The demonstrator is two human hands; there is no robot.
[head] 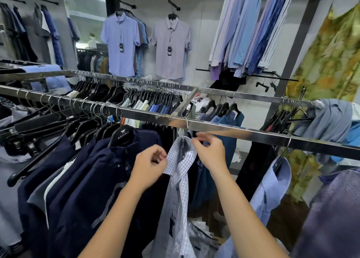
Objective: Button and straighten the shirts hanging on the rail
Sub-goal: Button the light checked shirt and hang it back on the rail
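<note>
Head view: left hand (150, 164) and right hand (210, 150) each pinch the collar (182, 157) of the shirt (177, 199) under the rail (243, 132), straightening it; next, probably, the top button needs lining up.

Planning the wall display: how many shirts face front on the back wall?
2: light blue short-sleeved shirt left, pale lilac short-sleeved shirt right; others hang behind the blue one.

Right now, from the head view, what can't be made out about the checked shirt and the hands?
Top button of the checked shirt: head view, hidden by its collar; fastened or not, unclear.
Left hand's grip: head view, fingertips hidden behind its own knuckles.
Shirt hem: head view, cut off by the bottom edge.
Hanger: head view, collar covers it; only the hook shows.
</note>
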